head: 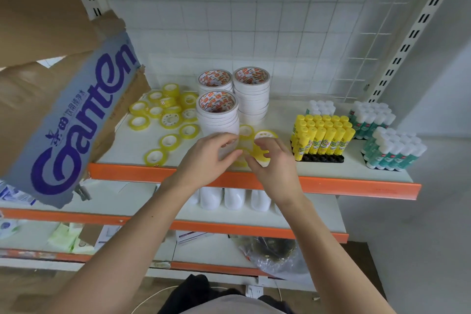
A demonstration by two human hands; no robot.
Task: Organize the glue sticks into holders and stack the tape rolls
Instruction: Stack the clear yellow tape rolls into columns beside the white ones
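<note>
Head view looks down on a white shelf [132, 145] with an orange front lip. A torn cardboard box [63, 115] printed with purple letters fills the 9 o'clock side and overhangs the shelf's left end. Loose yellow tape rolls [165, 115] lie scattered flat just beside it. Three stacks of white tape rolls [219, 115] stand at 12 o'clock from the hands. Toward 3 o'clock, yellow glue sticks [322, 135] stand upright in a black holder [323, 159], with white-capped green glue sticks [392, 150] in further clusters beyond.

Both hands meet over the shelf's front edge, hiding part of a small group of yellow rolls [246, 132] that sits at the foot of the nearest white stack. The left hand [211, 155] has its fingers curled, thumb and forefinger closing on a roll between the two hands. The right hand [274, 160] is likewise curled, fingertips pinching the yellow roll from its 3 o'clock side; the exact contact is blurred.
</note>
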